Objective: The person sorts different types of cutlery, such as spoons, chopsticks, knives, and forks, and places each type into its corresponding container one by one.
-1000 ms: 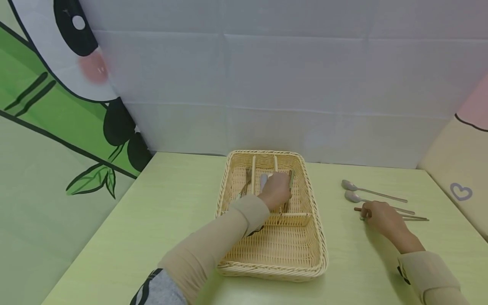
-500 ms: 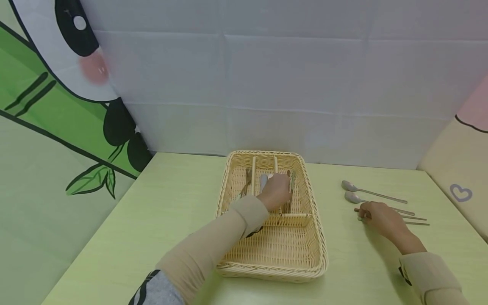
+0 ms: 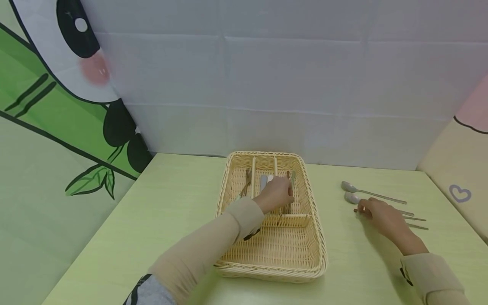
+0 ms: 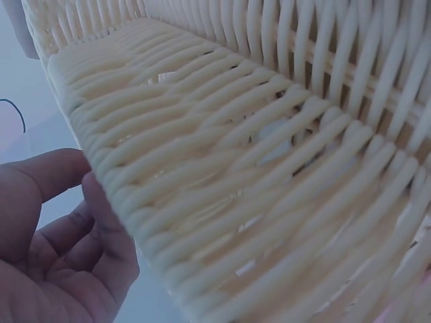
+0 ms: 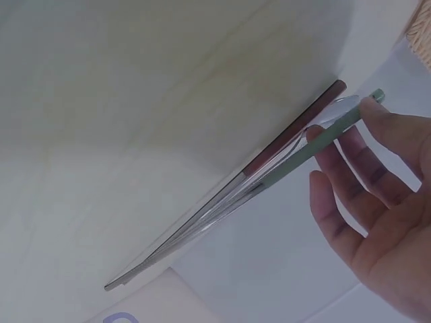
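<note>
On the right side of the pale green table (image 3: pixel 152 220), a pair of slim metal chopsticks, one with a green grip and one with a reddish-brown grip (image 3: pixel 414 221), lies flat with the grip ends pointing toward the basket. The right hand (image 3: pixel 381 214) rests over those grip ends. In the right wrist view its fingers (image 5: pixel 337 168) are spread and nearly straight; one fingertip touches the tip of the green chopstick (image 5: pixel 316 138), and nothing is clamped yet. The two sticks cross slightly and touch along their metal halves.

As I judge it, a good lift would first bring both sticks side by side with the fingertips. Thumb and fingers would then close on the coloured grips together, so that neither thin metal end swings loose or rolls away.

Just behind the hand lie two grey metal spoons (image 3: pixel 348 186) on the table, bowls toward the basket, the nearer one partly hidden.

To the left stands the rectangular woven cream wicker basket (image 3: pixel 305 271), whose far half is split into three narrow compartments. The left hand (image 3: pixel 276 192) is inside, over the divider between the middle and right ones. Its fingers (image 4: pixel 60 235) are loosely bent and nothing shows between them in the left wrist view. A fork (image 3: pixel 245 186) lies in the left compartment, a spoon (image 3: pixel 263 182) in the middle, more chopsticks (image 3: pixel 292 182) in the right.
</note>
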`<state>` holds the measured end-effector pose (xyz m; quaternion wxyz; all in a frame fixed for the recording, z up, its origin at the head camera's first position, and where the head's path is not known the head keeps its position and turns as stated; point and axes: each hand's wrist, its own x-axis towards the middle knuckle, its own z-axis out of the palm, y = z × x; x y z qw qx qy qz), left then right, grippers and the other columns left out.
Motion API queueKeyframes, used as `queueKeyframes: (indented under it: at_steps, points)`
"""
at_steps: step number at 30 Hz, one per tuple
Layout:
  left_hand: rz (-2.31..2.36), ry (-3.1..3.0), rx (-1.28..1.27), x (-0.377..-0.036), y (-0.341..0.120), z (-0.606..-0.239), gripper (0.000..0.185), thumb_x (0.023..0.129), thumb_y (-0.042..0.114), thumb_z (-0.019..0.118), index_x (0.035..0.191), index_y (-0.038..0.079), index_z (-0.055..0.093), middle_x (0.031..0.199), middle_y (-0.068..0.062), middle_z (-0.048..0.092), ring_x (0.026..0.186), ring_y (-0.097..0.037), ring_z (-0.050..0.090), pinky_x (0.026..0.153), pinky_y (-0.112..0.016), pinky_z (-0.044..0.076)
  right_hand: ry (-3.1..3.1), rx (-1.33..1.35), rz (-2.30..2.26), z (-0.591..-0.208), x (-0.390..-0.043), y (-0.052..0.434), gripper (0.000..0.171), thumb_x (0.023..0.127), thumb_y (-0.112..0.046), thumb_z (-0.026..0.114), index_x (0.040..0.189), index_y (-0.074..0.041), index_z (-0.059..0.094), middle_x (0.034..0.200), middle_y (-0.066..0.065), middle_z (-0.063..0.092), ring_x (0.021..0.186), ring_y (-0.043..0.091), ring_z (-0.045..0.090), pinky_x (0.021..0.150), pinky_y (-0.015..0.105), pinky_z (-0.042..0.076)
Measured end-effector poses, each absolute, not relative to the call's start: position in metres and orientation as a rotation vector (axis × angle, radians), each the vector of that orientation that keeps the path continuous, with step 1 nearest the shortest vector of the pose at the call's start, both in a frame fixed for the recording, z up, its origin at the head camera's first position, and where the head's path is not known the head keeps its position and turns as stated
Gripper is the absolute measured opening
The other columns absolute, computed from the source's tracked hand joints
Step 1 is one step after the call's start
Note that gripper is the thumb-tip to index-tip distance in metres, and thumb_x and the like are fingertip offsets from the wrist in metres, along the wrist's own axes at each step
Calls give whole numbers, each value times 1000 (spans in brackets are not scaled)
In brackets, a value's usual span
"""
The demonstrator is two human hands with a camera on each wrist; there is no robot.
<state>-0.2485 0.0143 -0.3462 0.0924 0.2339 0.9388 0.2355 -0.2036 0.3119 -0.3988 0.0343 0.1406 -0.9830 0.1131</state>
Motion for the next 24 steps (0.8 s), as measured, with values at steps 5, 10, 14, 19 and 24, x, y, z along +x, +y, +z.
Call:
queueKeyframes:
  at_steps: [5,10,14,19,24]
  points:
    - [683,2798,700,-246,13,-345,29,86,13,61,57,10,58,46,4,45,41,-7,34,48,-20,34,-2979,431,356,-394,-203,311,13,84,-2,59,89,-13,63,71,-2,52,57,11,41,43,26,30]
    - [671,2806,691,-244,13,-343,39,88,15,59,51,16,44,44,5,34,41,-7,27,47,-20,29,-2934,423,349,-390,-201,310,16,82,-1,61,91,-13,64,76,1,59,58,11,48,43,26,33]
    - [673,2803,693,-242,13,-343,39,89,17,56,53,16,43,45,5,32,41,-7,26,44,-21,27,-2882,433,351,-388,-200,310,19,82,2,58,92,-12,63,81,5,61,55,11,48,42,26,33]
    - [702,2796,729,-240,13,-342,39,90,14,52,52,16,41,45,5,32,40,-7,25,41,-20,25,-2860,431,363,-385,-199,310,17,85,1,54,93,-12,61,78,4,58,54,10,43,43,26,31]
    - [711,2792,770,-238,11,-343,42,90,12,48,51,16,34,44,5,24,39,-7,19,40,-20,20,-2823,424,377,-380,-200,307,12,86,-2,55,94,-9,60,74,5,59,53,11,43,41,26,30]
